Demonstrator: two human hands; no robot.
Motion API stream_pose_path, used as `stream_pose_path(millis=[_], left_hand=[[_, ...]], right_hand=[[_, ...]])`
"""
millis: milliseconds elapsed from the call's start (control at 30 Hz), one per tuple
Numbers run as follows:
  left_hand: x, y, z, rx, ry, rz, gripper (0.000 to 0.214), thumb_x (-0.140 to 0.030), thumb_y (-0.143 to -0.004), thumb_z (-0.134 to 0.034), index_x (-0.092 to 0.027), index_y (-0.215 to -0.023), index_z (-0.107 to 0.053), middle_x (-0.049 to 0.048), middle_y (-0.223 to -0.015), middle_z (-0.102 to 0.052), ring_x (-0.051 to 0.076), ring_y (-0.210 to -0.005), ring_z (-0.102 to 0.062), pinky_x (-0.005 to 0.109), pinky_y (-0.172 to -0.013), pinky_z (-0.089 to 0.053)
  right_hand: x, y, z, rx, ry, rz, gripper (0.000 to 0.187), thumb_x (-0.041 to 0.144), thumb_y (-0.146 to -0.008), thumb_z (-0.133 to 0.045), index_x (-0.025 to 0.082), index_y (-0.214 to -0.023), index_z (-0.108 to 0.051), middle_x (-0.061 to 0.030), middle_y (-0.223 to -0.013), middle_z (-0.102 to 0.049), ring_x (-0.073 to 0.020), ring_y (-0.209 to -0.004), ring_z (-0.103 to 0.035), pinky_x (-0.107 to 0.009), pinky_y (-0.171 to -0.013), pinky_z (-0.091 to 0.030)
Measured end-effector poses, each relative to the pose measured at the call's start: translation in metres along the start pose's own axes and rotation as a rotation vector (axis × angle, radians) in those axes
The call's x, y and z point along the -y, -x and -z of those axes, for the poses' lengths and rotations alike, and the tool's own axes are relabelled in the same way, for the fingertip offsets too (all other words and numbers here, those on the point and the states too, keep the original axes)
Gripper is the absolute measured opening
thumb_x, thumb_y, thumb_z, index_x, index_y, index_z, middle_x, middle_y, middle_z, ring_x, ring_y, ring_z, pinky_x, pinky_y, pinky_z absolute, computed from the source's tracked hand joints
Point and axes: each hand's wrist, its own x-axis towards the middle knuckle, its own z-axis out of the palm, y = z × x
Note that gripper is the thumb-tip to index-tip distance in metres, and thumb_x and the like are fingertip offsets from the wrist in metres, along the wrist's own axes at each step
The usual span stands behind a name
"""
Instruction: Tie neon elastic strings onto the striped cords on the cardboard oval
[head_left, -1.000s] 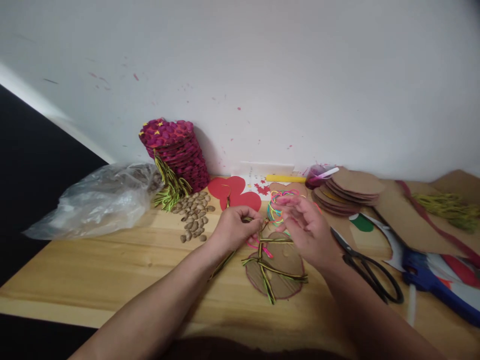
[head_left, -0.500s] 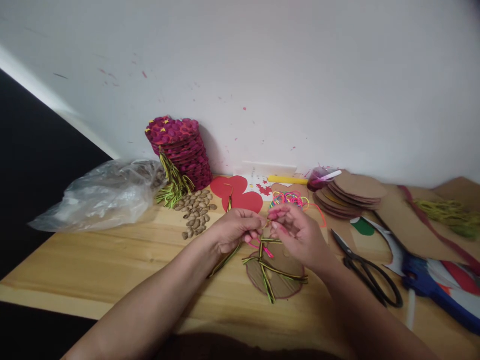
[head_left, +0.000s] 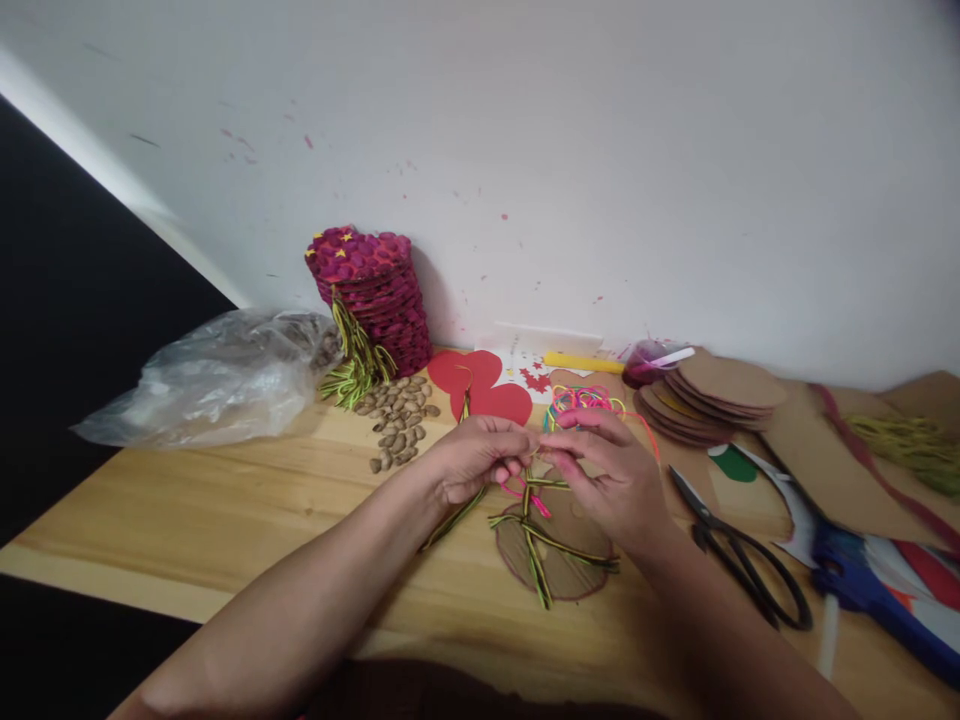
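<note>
Above a round cardboard disc (head_left: 559,575), my left hand (head_left: 487,462) and my right hand (head_left: 611,480) meet with their fingertips pinched together. Between them is the thin end of a green-and-black yarn piece (head_left: 538,560), whose strands hang down and cross over the disc. The fingers partly cover that end. A pink cord (head_left: 541,503) shows just below my hands. Under my left wrist lies another green-and-black yarn strand (head_left: 454,520), running up to a tied loop near the red paper circles (head_left: 480,385).
Brown shells (head_left: 397,430) lie beside a clear plastic bag (head_left: 217,385) and a purple tasselled stack (head_left: 375,300). Colourful cord (head_left: 589,403) sits behind my hands. To the right are cardboard discs (head_left: 724,385), black scissors (head_left: 739,555) and a blue glue gun (head_left: 877,600).
The view has shifted slightly, moving the scene a little to the right. My fingertips have come closer together, and my right fingers are stretched more toward the left hand.
</note>
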Motion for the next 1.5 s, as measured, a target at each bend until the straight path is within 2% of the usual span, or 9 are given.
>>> stream_pose_path(millis=[233, 500, 733, 900, 1200, 1333, 1500], left_hand=[[0.003, -0.002, 0.002, 0.022, 0.02, 0.007, 0.003, -0.01, -0.073, -0.068, -0.01, -0.07, -0.069, 0.0004, -0.058, -0.062, 0.002, -0.043, -0.049, 0.012, -0.039, -0.03], [0.008, -0.004, 0.002, 0.033, -0.014, -0.125, 0.004, -0.013, -0.071, -0.071, -0.009, -0.072, -0.069, 0.0016, -0.061, -0.064, 0.004, -0.046, -0.054, 0.014, -0.042, -0.037], [0.013, -0.008, -0.001, -0.092, -0.045, -0.261, 0.01, -0.019, -0.073, -0.073, -0.011, -0.073, -0.068, -0.001, -0.058, -0.061, 0.004, -0.043, -0.051, 0.015, -0.041, -0.037], [0.011, -0.009, -0.001, -0.159, -0.001, -0.337, 0.012, -0.02, -0.073, -0.074, -0.012, -0.069, -0.065, -0.0026, -0.054, -0.059, 0.004, -0.042, -0.05, 0.015, -0.042, -0.038], [0.012, -0.009, -0.002, -0.162, 0.001, -0.328, 0.009, -0.018, -0.072, -0.072, -0.011, -0.071, -0.066, -0.0021, -0.054, -0.06, 0.005, -0.042, -0.051, 0.016, -0.042, -0.037], [0.013, -0.01, -0.001, -0.149, -0.003, -0.323, 0.008, -0.017, -0.07, -0.072, -0.012, -0.072, -0.066, -0.0018, -0.055, -0.06, 0.005, -0.044, -0.051, 0.016, -0.041, -0.037], [0.014, -0.009, 0.0, -0.134, -0.017, -0.3, 0.008, -0.019, -0.071, -0.072, -0.012, -0.073, -0.067, -0.0019, -0.055, -0.06, 0.005, -0.044, -0.052, 0.015, -0.041, -0.036]], right_hand=[[0.004, 0.0, 0.001, -0.037, 0.005, 0.022, 0.026, 0.005, -0.083, -0.06, 0.024, -0.096, -0.073, -0.005, -0.096, -0.064, -0.0174, -0.087, -0.065, -0.031, -0.074, -0.055], [0.006, 0.0, -0.002, -0.043, 0.008, -0.036, 0.026, 0.006, -0.085, -0.062, 0.025, -0.1, -0.073, -0.002, -0.087, -0.068, -0.0144, -0.077, -0.065, -0.028, -0.07, -0.055], [0.01, 0.001, -0.003, -0.18, 0.054, -0.051, 0.023, 0.008, -0.081, -0.069, 0.025, -0.096, -0.073, -0.0035, -0.094, -0.065, -0.0165, -0.087, -0.064, -0.031, -0.08, -0.054], [0.014, 0.002, -0.006, -0.166, 0.073, -0.063, 0.017, 0.009, -0.082, -0.068, 0.023, -0.091, -0.072, -0.0037, -0.09, -0.065, -0.0167, -0.084, -0.064, -0.031, -0.077, -0.054], [0.01, 0.001, -0.007, -0.1, 0.154, -0.183, 0.006, 0.022, -0.083, -0.069, 0.021, -0.088, -0.067, -0.006, -0.093, -0.064, -0.0209, -0.088, -0.062, -0.037, -0.08, -0.053], [0.007, 0.0, -0.007, -0.12, 0.232, -0.194, 0.013, 0.028, -0.082, -0.071, 0.022, -0.092, -0.067, -0.0065, -0.094, -0.065, -0.0246, -0.094, -0.06, -0.043, -0.085, -0.05], [0.006, -0.001, -0.007, -0.128, 0.252, -0.166, 0.011, 0.03, -0.081, -0.072, 0.023, -0.09, -0.069, -0.0064, -0.091, -0.065, -0.0248, -0.091, -0.059, -0.043, -0.083, -0.049]])
